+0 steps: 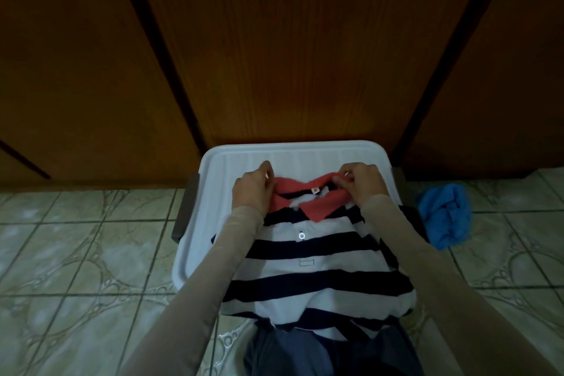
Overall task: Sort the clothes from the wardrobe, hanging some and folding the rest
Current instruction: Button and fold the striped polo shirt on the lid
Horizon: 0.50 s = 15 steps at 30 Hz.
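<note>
One striped polo shirt [317, 265] lies face up on one white tray [195, 241], its hem spilling over the tray's near edge. Left hand [253, 189] curls round the left end of the coral collar [308, 201]; right hand [363, 183] pinches the collar's right end, fingers bent tight. The tray's far rim sits just short of the wooden wardrobe doors [274, 55]. Open tiled floor [76, 253] spreads to the left; on the right, one crumpled blue cloth [445, 214] lies on the tiles near the tray.
</note>
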Motion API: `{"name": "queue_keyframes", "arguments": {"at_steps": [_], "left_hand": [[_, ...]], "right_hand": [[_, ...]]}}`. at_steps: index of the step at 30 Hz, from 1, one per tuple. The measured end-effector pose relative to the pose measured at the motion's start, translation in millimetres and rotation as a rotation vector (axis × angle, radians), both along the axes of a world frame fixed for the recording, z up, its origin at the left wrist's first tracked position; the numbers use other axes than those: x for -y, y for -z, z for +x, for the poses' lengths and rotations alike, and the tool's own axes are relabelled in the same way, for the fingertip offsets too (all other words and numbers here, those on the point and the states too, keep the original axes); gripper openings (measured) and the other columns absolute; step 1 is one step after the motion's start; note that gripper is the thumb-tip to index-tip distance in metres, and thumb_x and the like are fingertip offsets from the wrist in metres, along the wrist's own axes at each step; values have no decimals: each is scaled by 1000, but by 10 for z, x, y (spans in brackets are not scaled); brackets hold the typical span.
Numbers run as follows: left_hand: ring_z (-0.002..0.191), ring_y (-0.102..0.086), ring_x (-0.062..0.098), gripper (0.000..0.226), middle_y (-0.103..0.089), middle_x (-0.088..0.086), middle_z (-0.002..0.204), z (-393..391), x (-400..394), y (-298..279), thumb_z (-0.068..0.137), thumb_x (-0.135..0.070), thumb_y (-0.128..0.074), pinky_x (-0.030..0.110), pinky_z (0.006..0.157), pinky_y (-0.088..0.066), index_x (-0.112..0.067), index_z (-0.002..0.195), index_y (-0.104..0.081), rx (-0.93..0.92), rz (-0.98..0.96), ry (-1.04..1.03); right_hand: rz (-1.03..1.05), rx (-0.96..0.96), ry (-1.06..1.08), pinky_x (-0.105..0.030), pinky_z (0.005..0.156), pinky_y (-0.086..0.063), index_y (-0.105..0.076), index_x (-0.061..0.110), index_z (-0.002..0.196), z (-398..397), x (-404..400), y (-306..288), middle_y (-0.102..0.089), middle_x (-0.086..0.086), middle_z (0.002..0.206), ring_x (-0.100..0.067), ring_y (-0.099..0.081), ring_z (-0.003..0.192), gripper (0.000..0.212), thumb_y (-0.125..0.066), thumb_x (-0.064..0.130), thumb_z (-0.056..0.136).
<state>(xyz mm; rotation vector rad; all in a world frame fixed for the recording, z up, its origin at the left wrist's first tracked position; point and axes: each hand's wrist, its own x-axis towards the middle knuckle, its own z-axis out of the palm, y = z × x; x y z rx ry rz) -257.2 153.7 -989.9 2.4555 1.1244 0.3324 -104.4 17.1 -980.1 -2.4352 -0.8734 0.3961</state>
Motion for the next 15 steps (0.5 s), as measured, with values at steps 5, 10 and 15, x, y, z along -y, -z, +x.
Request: {"name": "queue_keyframes", "arguments": {"at_steps": [5,10,15], "left_hand": [[87,-64,27,21,-70,10,93,-4,17,20,96,-14,-49,28,81,-49,-14,105,-67,185,-9,-129],[88,-63,25,17,-69,10,93,13,54,33,93,-6,-49,20,76,-39,-9,97,-66,324,-80,-263],[91,-62,25,17,-69,11,97,6,34,19,94,-7,-50,21,77,-40,-9,100,-66,310,-86,-278]], "right_hand": [[88,-101,113,-31,84,-51,-69,4,88,41,-10,-64,-67,-13,90,-22,-62,86,10,-71,4,78],[12,-297,-3,-14,59,-42,-66,9,95,26,-35,-103,-60,-6,88,-15,-55,83,24,-74,1,74],[62,-326,-17,-22,82,-42,-68,2,101,55,-9,-73,-67,-13,103,-21,-60,96,19,-68,9,83]]}}
